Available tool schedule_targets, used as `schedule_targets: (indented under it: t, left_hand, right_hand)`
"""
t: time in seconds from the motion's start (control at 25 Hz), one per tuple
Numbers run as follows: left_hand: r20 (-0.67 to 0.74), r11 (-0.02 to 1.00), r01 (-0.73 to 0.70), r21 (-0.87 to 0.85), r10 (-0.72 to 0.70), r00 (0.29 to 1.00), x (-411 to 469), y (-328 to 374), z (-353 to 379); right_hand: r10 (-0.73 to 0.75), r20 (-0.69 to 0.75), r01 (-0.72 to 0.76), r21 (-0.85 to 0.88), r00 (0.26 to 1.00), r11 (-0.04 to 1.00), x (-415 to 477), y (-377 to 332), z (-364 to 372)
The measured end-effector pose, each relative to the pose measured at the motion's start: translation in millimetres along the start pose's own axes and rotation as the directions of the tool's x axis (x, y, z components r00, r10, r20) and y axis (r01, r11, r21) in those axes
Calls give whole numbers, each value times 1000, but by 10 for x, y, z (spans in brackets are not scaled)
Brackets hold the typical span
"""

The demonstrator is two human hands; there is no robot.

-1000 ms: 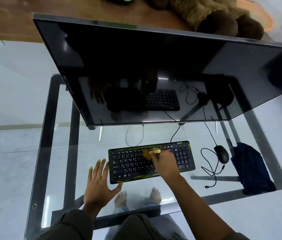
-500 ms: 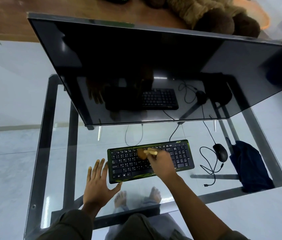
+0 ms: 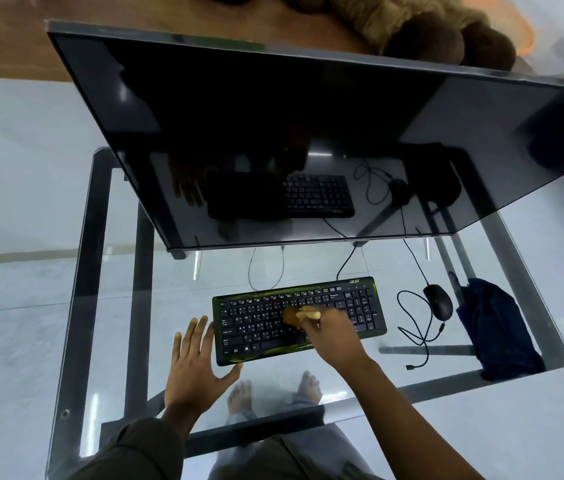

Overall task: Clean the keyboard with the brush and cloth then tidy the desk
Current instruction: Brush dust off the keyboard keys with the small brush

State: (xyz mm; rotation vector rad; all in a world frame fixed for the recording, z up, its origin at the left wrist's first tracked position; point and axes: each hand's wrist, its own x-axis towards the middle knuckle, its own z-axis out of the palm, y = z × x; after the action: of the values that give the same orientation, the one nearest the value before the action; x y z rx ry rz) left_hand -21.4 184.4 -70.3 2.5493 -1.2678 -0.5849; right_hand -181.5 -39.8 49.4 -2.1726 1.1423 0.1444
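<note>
A black keyboard (image 3: 259,323) lies on the glass desk (image 3: 360,265) in front of the monitor. My right hand (image 3: 334,336) rests over the keyboard's middle, shut on a small brush (image 3: 299,315) with a pale wooden handle; its brown bristles touch the keys. My left hand (image 3: 197,362) lies flat and open on the glass, fingers spread, its thumb against the keyboard's front left corner. A dark blue cloth (image 3: 497,327) lies crumpled at the desk's right edge.
A large dark monitor (image 3: 273,126) leans over the back of the desk. A black wired mouse (image 3: 439,301) with a looped cable (image 3: 415,327) sits between keyboard and cloth. Bare feet (image 3: 273,389) show through the glass. A brown plush toy (image 3: 422,26) lies behind the monitor.
My right hand has swept the brush leftward across the keys. My left hand has stayed at the keyboard's corner.
</note>
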Motion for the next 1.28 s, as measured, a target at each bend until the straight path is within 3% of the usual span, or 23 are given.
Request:
schedule_targets:
  t: [0.04, 0.16, 0.2, 0.32, 0.44, 0.56, 0.72, 0.88, 1.0, 1.12, 1.28]
  left_hand:
    - [-1, 1000, 0, 0, 0, 1000, 0, 4, 3]
    - [-5, 1000, -1, -2, 1, 1000, -8, -5, -5]
    - [-8, 1000, -2, -3, 2, 1000, -6, -2, -4]
    - [-7, 1000, 0, 1, 0, 1000, 1, 8, 0]
    - [-1, 1000, 0, 4, 0, 1000, -6, -12, 5]
    - [-3, 1000, -1, 5, 1, 1000, 3, 8, 2]
    - [-5, 1000, -2, 3, 2, 1000, -5, -11, 0]
    - [-2, 1000, -2, 6, 2, 1000, -6, -8, 10]
    - [-2, 1000, -4, -2, 4, 1000, -4, -16, 13]
    - [-5, 1000, -5, -2, 5, 1000, -2, -3, 11]
    - [-15, 1000, -8, -3, 8, 1000, -7, -11, -3]
  right_hand:
    - [14, -29, -14, -3, 999, 1000, -16, 5, -16]
    - [-51, 159, 39, 75, 986, 996, -66, -12, 21]
    - [-37, 161, 27, 62, 986, 998, -86, -22, 20]
    - [17, 7, -17, -20, 1000, 1000, -70, 6, 0]
    - [-29, 207, 17, 57, 978, 998, -112, -17, 25]
    - [20, 77, -16, -49, 997, 999, -113, -6, -27]
    - [0, 168, -2, 9, 986, 1000, -172, -12, -33]
    - [179, -12, -180, -111, 984, 977, -142, 166, -125]
    - [147, 49, -146, -40, 988, 989, -171, 212, -144]
    - [238, -50, -240, -43, 970, 970, -173, 256, -199]
    - [160, 59, -162, 36, 985, 986, -169, 280, -148]
